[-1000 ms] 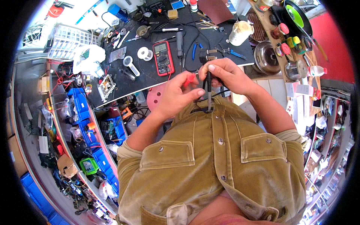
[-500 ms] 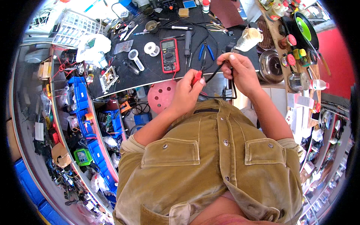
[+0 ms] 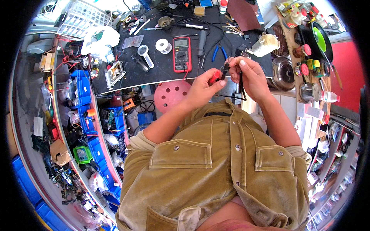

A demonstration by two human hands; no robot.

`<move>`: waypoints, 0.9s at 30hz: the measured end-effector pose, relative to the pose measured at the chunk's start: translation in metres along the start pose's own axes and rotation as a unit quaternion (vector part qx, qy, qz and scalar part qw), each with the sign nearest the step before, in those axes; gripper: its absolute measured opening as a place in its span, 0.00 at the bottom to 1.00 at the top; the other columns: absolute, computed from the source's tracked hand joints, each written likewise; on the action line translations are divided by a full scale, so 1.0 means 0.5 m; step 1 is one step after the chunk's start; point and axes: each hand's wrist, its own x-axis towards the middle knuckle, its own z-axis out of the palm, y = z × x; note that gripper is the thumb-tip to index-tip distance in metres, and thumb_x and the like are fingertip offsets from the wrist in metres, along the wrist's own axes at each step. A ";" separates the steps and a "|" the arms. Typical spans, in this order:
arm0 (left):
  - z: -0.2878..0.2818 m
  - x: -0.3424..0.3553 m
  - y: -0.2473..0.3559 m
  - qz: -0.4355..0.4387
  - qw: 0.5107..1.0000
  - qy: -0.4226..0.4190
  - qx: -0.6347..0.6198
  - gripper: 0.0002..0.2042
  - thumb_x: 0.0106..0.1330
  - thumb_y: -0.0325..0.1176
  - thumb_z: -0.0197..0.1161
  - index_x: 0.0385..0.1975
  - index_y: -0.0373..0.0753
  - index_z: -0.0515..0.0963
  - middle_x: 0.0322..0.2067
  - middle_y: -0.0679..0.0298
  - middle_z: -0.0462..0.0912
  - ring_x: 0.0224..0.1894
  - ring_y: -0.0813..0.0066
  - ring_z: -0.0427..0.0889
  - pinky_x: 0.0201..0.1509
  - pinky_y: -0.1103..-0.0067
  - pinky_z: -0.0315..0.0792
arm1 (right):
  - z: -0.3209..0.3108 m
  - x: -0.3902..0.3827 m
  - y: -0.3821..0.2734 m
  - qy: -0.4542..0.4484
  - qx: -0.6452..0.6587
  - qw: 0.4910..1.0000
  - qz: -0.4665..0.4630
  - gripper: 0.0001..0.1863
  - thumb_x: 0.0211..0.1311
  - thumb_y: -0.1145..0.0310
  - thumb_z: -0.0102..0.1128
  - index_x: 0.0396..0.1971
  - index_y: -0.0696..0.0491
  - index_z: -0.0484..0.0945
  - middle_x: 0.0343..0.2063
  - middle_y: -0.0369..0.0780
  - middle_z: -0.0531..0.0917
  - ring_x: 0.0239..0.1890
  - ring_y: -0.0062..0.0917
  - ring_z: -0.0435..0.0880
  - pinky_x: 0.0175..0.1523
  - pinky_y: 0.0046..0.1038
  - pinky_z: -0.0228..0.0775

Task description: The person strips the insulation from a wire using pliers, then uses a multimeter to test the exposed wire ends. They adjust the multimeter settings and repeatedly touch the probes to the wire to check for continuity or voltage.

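Note:
My left hand [image 3: 203, 90] is closed around a red test probe [image 3: 215, 77]. A slim black piece [image 3: 225, 71], perhaps a second probe, lies beside it and reaches toward my right fingertips. My right hand [image 3: 252, 79] pinches a black cable [image 3: 241, 85] that loops down below it. The exact contact between probe tips and cable end is too small to make out. Both hands are held close together over the bench's front edge. Behind them lies a red-framed multimeter [image 3: 182, 55] with its display lit, a red lead at its lower edge.
On the black bench [image 3: 160, 69] are blue-handled pliers [image 3: 219, 53], a dark screwdriver-like tool [image 3: 201, 44], a solder spool [image 3: 163, 46] and a white-rimmed magnifier [image 3: 145, 56]. A cloudy jar [image 3: 266, 44] stands right. Below sits a pink perforated disc [image 3: 169, 96]; blue bins [image 3: 81, 90] line the left.
My hands have drawn nearer each other, bringing the probe and black piece up to my right fingertips. The whole view has shifted slightly, so the bench items appear farther right.

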 end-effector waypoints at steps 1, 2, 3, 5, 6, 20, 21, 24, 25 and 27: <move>0.000 0.003 -0.007 0.011 1.000 0.012 0.007 0.06 0.64 0.32 0.60 0.35 0.38 0.72 0.27 0.74 0.70 0.30 0.88 0.66 0.34 0.87 0.63 | 0.002 0.004 0.006 0.018 -0.033 0.999 0.008 0.14 0.69 0.63 0.47 0.36 0.59 0.75 0.22 0.33 0.72 0.24 0.14 0.68 0.30 0.18 0.61; 0.000 0.005 -0.011 0.003 1.000 0.023 0.012 0.07 0.63 0.32 0.61 0.33 0.38 0.71 0.27 0.75 0.70 0.29 0.88 0.66 0.34 0.87 0.63 | 0.005 0.007 0.012 0.037 -0.066 0.997 0.016 0.12 0.68 0.65 0.49 0.36 0.59 0.75 0.22 0.33 0.73 0.24 0.14 0.68 0.29 0.17 0.61; 0.001 0.006 -0.015 -0.005 0.999 0.033 0.017 0.07 0.63 0.32 0.62 0.32 0.38 0.71 0.27 0.75 0.70 0.29 0.88 0.66 0.33 0.87 0.63 | 0.009 0.011 0.018 0.055 -0.098 0.993 0.025 0.11 0.67 0.66 0.51 0.37 0.59 0.75 0.22 0.32 0.73 0.23 0.13 0.68 0.29 0.17 0.61; 0.005 0.007 -0.025 -0.023 0.998 0.045 0.026 0.08 0.62 0.33 0.63 0.32 0.37 0.71 0.26 0.76 0.71 0.28 0.89 0.66 0.32 0.88 0.63 | 0.025 0.017 0.027 0.085 -0.163 0.983 0.023 0.08 0.63 0.69 0.56 0.35 0.59 0.76 0.23 0.32 0.75 0.23 0.12 0.69 0.29 0.16 0.62; 0.009 0.012 -0.038 -0.003 0.998 0.051 0.025 0.09 0.61 0.33 0.64 0.30 0.37 0.71 0.24 0.75 0.69 0.27 0.88 0.65 0.30 0.86 0.62 | 0.032 0.020 0.032 0.100 -0.195 0.975 0.021 0.07 0.61 0.71 0.58 0.35 0.59 0.76 0.23 0.32 0.76 0.24 0.11 0.70 0.29 0.15 0.63; -0.083 0.031 -0.041 -0.043 0.998 -0.012 0.054 0.11 0.59 0.36 0.66 0.32 0.37 0.74 0.28 0.72 0.73 0.30 0.86 0.70 0.34 0.85 0.66 | 0.033 0.052 0.065 0.121 -0.071 0.989 0.051 0.09 0.65 0.66 0.54 0.33 0.57 0.75 0.30 0.32 0.77 0.19 0.10 0.62 0.25 0.15 0.54; -0.081 0.030 -0.037 -0.061 0.996 -0.023 0.064 0.12 0.58 0.37 0.67 0.33 0.36 0.74 0.29 0.70 0.75 0.31 0.83 0.72 0.35 0.84 0.67 | 0.036 0.054 0.068 0.129 -0.065 0.988 0.051 0.09 0.65 0.66 0.54 0.33 0.57 0.75 0.29 0.32 0.76 0.19 0.10 0.62 0.24 0.15 0.54; -0.071 0.031 -0.028 0.151 0.942 0.025 0.297 0.18 0.53 0.39 0.70 0.38 0.33 0.75 0.38 0.60 0.76 0.39 0.70 0.77 0.42 0.78 0.70 | 0.041 0.057 0.076 0.157 -0.041 0.985 0.059 0.09 0.65 0.65 0.55 0.33 0.56 0.75 0.26 0.30 0.74 0.20 0.10 0.62 0.25 0.15 0.54; -0.074 0.030 -0.019 0.093 0.955 -0.006 0.282 0.22 0.50 0.40 0.71 0.39 0.32 0.75 0.44 0.54 0.73 0.47 0.60 0.75 0.47 0.74 0.70 | 0.040 0.059 0.080 0.162 -0.006 0.985 0.065 0.09 0.65 0.65 0.54 0.34 0.56 0.74 0.24 0.30 0.71 0.20 0.10 0.62 0.25 0.16 0.54; -0.085 0.030 -0.029 0.107 0.960 -0.004 0.259 0.20 0.51 0.39 0.71 0.37 0.32 0.76 0.43 0.55 0.73 0.46 0.62 0.76 0.47 0.75 0.70 | 0.042 0.062 0.083 0.170 0.015 0.983 0.063 0.09 0.65 0.65 0.54 0.35 0.56 0.74 0.25 0.30 0.72 0.20 0.11 0.63 0.25 0.16 0.55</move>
